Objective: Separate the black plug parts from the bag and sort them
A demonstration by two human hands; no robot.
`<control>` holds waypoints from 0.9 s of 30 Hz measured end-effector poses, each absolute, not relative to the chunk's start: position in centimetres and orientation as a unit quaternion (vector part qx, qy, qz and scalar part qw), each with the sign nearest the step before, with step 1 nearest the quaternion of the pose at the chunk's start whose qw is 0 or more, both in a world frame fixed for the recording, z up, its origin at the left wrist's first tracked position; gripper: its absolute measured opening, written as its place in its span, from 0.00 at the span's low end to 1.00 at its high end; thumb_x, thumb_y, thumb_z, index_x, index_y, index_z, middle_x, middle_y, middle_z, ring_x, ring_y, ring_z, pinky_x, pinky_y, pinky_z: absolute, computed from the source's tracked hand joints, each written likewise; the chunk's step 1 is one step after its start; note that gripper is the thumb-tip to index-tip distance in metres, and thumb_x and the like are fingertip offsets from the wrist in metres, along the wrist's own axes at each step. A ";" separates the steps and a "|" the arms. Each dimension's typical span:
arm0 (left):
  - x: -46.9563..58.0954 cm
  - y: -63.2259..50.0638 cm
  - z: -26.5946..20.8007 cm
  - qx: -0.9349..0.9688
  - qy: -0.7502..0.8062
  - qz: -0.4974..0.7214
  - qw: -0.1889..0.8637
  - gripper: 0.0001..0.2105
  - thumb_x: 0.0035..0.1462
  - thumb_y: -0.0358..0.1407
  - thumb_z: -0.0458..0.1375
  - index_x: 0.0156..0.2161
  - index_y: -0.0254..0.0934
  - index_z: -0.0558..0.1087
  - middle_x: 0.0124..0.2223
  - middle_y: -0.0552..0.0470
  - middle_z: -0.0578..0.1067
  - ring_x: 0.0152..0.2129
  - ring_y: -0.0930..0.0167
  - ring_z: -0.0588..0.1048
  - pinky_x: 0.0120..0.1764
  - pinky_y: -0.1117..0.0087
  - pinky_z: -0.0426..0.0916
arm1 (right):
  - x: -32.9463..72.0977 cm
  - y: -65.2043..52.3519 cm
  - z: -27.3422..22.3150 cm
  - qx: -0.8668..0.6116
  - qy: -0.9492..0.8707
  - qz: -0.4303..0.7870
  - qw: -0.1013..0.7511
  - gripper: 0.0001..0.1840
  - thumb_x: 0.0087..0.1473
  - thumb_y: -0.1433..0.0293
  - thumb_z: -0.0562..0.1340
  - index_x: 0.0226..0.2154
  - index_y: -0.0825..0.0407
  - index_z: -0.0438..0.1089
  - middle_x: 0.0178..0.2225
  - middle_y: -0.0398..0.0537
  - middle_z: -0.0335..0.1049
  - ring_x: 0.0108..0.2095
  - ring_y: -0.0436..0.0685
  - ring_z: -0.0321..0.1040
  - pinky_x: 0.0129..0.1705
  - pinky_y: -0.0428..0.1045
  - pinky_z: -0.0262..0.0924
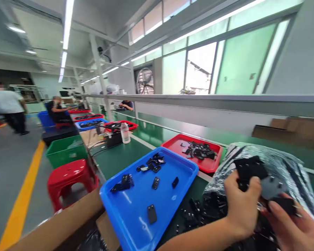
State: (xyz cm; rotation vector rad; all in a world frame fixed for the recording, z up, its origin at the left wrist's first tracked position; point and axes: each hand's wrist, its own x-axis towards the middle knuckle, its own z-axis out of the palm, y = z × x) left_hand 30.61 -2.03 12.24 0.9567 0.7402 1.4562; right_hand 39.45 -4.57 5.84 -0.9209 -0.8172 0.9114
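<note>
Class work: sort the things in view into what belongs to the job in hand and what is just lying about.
Likely part of the job:
- black parts in the left hand and right hand
- loose black pieces below the hands
- blue tray and nearest red tray, both holding small black pieces

Apparently just lying about:
- clear bottle
- red stool
- green crate

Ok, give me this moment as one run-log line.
left hand: holds black parts | right hand: holds black piece | blue tray: scattered dark bits | nearest red tray: dark heap | silvery wrapping: behind hands
</note>
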 end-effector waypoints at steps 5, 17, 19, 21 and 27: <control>30.3 -0.1 12.7 0.485 0.300 0.637 0.518 0.13 0.55 0.43 0.60 0.40 0.35 0.72 0.31 0.55 0.76 0.23 0.75 0.72 0.26 0.75 0.68 | 39.5 -7.1 10.8 -0.487 -0.387 0.348 0.702 0.19 0.46 0.56 0.69 0.38 0.48 0.73 0.34 0.47 0.73 0.34 0.55 0.70 0.37 0.48 0.67; 30.0 -1.3 12.7 0.563 0.276 0.668 0.402 0.13 0.53 0.43 0.61 0.27 0.36 0.68 0.18 0.61 0.69 0.11 0.78 0.66 0.14 0.78 0.62 | 41.1 -10.1 14.7 -0.507 -0.474 0.319 0.645 0.19 0.50 0.66 0.67 0.46 0.43 0.68 0.30 0.37 0.67 0.30 0.47 0.65 0.33 0.41 0.63; 29.9 -1.5 12.5 0.588 0.282 0.674 0.348 0.12 0.53 0.41 0.61 0.25 0.36 0.68 0.16 0.61 0.68 0.10 0.78 0.65 0.15 0.78 0.62 | 41.2 -10.2 14.8 -0.514 -0.480 0.305 0.642 0.15 0.49 0.66 0.68 0.41 0.44 0.69 0.32 0.38 0.69 0.33 0.48 0.67 0.34 0.41 0.64; 29.8 -1.6 12.5 0.606 0.286 0.679 0.301 0.12 0.52 0.40 0.61 0.24 0.36 0.69 0.15 0.61 0.68 0.10 0.78 0.65 0.16 0.78 0.62 | 41.3 -10.5 15.0 -0.520 -0.487 0.296 0.636 0.12 0.49 0.67 0.67 0.39 0.45 0.71 0.33 0.39 0.70 0.34 0.49 0.68 0.35 0.41 0.65; 29.4 -1.9 13.2 0.637 0.279 0.688 0.207 0.11 0.52 0.39 0.61 0.23 0.36 0.69 0.15 0.61 0.68 0.11 0.78 0.65 0.18 0.78 0.61 | 41.6 -11.1 15.4 -0.538 -0.496 0.300 0.612 0.13 0.49 0.66 0.68 0.40 0.44 0.71 0.34 0.39 0.71 0.34 0.49 0.68 0.36 0.42 0.64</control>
